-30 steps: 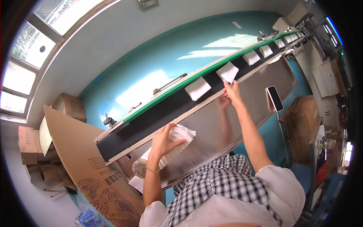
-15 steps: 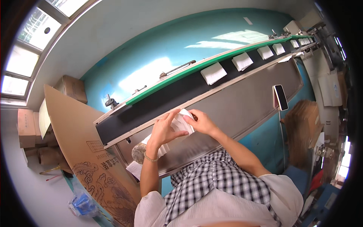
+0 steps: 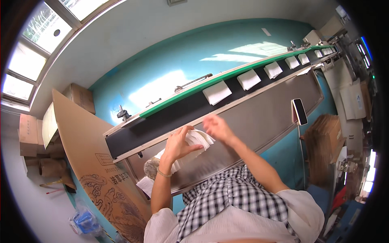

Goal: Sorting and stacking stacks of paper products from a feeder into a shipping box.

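Observation:
My left hand (image 3: 178,146) is closed around a stack of thin white folded paper sheets (image 3: 201,139), thumb in front and fingers behind. The sheets' right end fans out loosely. Just right of the stack, my right hand (image 3: 218,128) is lifted off it and smeared by motion, so its fingers are not clear. A rounded, mottled grey, stone-like object (image 3: 151,167) rests left of my left wrist, partly hidden by it. Beside it lies more white paper (image 3: 146,186). Across from my hands runs a black conveyor belt (image 3: 162,122) carrying several white folded paper stacks (image 3: 217,93).
A green strip (image 3: 174,99) edges the belt's far side. The metal worktop (image 3: 259,101) lies along its near side. A phone (image 3: 300,111) stands on a holder at the right. A large cardboard sheet (image 3: 87,137) rises on my left; brown cardboard (image 3: 324,137) stands at the right.
My right hand has come away from the paper stack toward the right. The stack's free end is now more fanned out. White stacks on the belt sit at shifted places. The view has tilted slightly.

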### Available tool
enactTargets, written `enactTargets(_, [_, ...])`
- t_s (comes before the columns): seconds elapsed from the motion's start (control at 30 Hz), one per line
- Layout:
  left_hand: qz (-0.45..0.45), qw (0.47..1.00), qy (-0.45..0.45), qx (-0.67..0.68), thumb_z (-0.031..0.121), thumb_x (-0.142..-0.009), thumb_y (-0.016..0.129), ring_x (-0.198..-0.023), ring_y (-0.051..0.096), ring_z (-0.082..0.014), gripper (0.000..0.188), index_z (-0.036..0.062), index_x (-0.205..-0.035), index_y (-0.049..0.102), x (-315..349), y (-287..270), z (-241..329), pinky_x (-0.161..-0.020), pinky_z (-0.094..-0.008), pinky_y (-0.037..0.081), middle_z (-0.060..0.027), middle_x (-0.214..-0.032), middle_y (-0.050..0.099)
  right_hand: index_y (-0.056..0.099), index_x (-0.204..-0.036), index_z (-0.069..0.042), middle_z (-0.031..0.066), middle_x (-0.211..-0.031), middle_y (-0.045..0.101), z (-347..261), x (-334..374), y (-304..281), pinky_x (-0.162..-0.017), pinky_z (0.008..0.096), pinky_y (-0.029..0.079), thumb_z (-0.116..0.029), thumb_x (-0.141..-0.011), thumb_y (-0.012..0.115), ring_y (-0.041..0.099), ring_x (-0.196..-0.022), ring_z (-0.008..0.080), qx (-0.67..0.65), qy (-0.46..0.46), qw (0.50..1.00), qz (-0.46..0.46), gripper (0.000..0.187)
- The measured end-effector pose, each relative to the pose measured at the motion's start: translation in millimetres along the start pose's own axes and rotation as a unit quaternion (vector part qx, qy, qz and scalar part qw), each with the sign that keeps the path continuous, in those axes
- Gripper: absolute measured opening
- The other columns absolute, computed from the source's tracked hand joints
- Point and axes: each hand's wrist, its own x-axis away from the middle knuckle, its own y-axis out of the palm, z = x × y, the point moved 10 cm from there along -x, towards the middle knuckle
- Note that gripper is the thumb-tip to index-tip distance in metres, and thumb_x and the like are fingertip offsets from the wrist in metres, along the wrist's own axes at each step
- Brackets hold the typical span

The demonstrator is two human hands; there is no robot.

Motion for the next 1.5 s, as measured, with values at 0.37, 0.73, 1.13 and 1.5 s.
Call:
enactTargets(0.37, [0.014, 1.0, -0.025, -0.002, 0.051, -0.065, 0.086, -0.107, 0.065, -0.0352, 0.077, 0.0115, -0.125, 0.058, 19, -10, -7, -0.092, -0.0453, 0.048, -0.0152, -0.12, 0.066, 0.066, -0.113, 0.0, 0.0036, -0.09, 0.068, 2, 47, 28, -0.064, 0.0253, 0.05, -0.026, -0.097, 0.064, 0.062, -0.079, 0.0087, 0.099, 0.159, 0.972, -0.139, 0.03])
enactTargets(0.73, [0.015, 0.998, -0.057, 0.014, 0.054, -0.065, 0.085, -0.111, 0.063, -0.0339, 0.084, 0.0145, -0.132, 0.055, 28, -5, -24, -0.095, -0.0487, 0.045, -0.0156, -0.123, 0.065, 0.062, -0.115, 0.002, 0.0101, -0.096, 0.068, -27, 30, 71, -0.072, 0.0306, 0.054, -0.042, -0.094, 0.067, 0.066, -0.083, 0.0176, 0.22, -0.088, 0.966, -0.106, 0.049])
enactTargets(1.13, [0.065, 0.997, -0.016, -0.049, 0.052, -0.065, 0.086, -0.096, 0.068, -0.0357, 0.074, 0.0114, -0.121, 0.059, 34, -20, -13, -0.086, -0.0441, 0.051, -0.0167, -0.109, 0.069, 0.059, -0.114, 0.007, 0.0143, -0.101, 0.069, 16, 8, 23, -0.068, 0.0284, 0.058, -0.018, -0.095, 0.065, 0.069, -0.083, 0.0174, -0.015, 0.081, 0.995, -0.06, 0.032])
enactTargets(1.5, [0.084, 0.994, -0.023, -0.07, 0.048, -0.067, 0.086, -0.113, 0.062, -0.033, 0.075, 0.0129, -0.126, 0.057, 53, -24, -15, -0.095, -0.0491, 0.041, -0.0125, -0.123, 0.065, 0.063, -0.113, 0.002, 0.0084, -0.092, 0.068, 4, 35, 90, -0.071, 0.0294, 0.052, -0.036, -0.097, 0.065, 0.062, -0.08, 0.0139, 0.174, -0.035, 0.978, -0.105, 0.041])
